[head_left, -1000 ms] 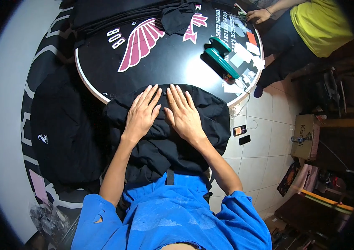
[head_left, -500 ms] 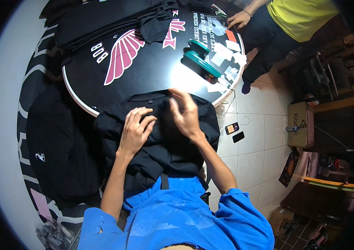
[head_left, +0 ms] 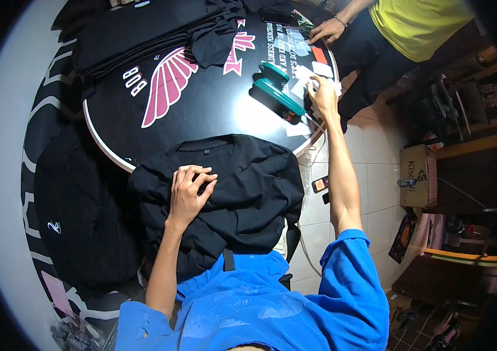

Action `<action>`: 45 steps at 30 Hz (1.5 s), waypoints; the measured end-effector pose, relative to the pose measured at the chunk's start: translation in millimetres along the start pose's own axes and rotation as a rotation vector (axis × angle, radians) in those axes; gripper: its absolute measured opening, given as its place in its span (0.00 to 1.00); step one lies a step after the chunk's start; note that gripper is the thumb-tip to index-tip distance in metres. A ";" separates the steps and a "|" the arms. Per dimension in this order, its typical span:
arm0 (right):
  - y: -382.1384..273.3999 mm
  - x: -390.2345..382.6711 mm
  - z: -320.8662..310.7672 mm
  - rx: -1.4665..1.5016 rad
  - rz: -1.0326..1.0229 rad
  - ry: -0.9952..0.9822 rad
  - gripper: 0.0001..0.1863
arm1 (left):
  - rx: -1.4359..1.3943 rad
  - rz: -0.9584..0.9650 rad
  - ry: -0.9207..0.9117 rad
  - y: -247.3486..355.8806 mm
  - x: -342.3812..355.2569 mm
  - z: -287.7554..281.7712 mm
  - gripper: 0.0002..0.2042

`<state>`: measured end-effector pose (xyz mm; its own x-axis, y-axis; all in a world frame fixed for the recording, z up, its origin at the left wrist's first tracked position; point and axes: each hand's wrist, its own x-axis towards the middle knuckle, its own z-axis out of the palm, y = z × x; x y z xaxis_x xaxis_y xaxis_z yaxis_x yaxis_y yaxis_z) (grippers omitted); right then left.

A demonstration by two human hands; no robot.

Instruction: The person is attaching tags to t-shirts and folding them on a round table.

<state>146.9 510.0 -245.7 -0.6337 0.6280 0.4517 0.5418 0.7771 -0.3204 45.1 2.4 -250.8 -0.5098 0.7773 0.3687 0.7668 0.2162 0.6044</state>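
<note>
A black T-shirt (head_left: 242,193) lies spread over my lap and against the table's near edge, its collar at the far side. My left hand (head_left: 189,190) rests on its chest, fingers loosely bent and thumb apart, gripping nothing visible. Stretched out to the right, my right hand (head_left: 323,99) is over the white slips (head_left: 299,88) at the table's right edge. Its fingers are curled round what looks like a white slip, partly hidden by the hand. Just left of that hand is a green handheld appliance (head_left: 278,96) with a white cord.
A round black table (head_left: 108,117) with pink wing artwork bears stacked black garments (head_left: 155,35). Another person's hand (head_left: 328,30) touches the far right edge, near an orange-red card (head_left: 319,55). Black cloth (head_left: 85,216) lies left; a phone-like device (head_left: 320,185) is on the tiled floor.
My right hand has left the shirt's collar and moved far right to the white slips. My left hand stays on the shirt. The view has shifted slightly.
</note>
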 end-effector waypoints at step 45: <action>-144.8 -83.2 -135.9 1.269 0.239 0.013 0.17 | -0.196 -0.080 -0.085 21.7 10.4 -32.2 0.09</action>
<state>196.2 339.6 -123.8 -0.5853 0.7611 0.2795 -0.2647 0.1465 -0.9531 43.9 -3.8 -211.1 -0.5249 0.8111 0.2582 0.6305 0.1667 0.7580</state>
